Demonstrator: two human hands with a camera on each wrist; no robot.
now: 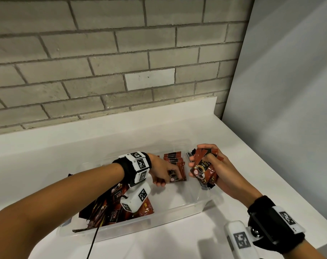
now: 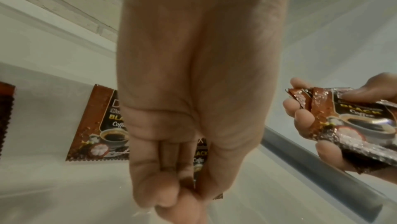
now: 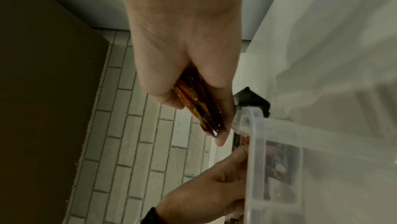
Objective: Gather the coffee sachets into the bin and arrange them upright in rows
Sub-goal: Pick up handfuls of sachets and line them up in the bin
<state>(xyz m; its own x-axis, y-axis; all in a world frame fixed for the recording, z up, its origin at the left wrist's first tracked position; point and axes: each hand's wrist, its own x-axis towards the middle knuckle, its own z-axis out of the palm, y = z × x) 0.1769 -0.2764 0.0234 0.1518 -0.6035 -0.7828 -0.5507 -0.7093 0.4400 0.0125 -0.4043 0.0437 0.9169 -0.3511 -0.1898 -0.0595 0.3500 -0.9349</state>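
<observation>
A clear plastic bin (image 1: pixel 170 215) lies on the white counter (image 1: pixel 84 146). A row of red-brown coffee sachets (image 1: pixel 173 157) stands upright near the bin's far wall. My left hand (image 1: pixel 166 179) reaches inside and pinches the front sachet (image 2: pixel 200 157) of that row between thumb and curled fingers. A further sachet (image 2: pixel 98 125) stands against the wall beyond the left hand. My right hand (image 1: pixel 201 162) hovers over the bin's right end and grips a bundle of sachets (image 1: pixel 203 169), seen edge-on in the right wrist view (image 3: pixel 201 109). A loose pile of sachets (image 1: pixel 110 210) fills the bin's left end.
A grey brick wall (image 1: pixel 121 62) backs the counter, and a pale wall (image 1: pixel 289 90) closes it on the right. A black cable (image 1: pixel 92 245) hangs over the bin's front left. A small black part (image 3: pixel 253 98) sits by the bin's rim (image 3: pixel 255 134).
</observation>
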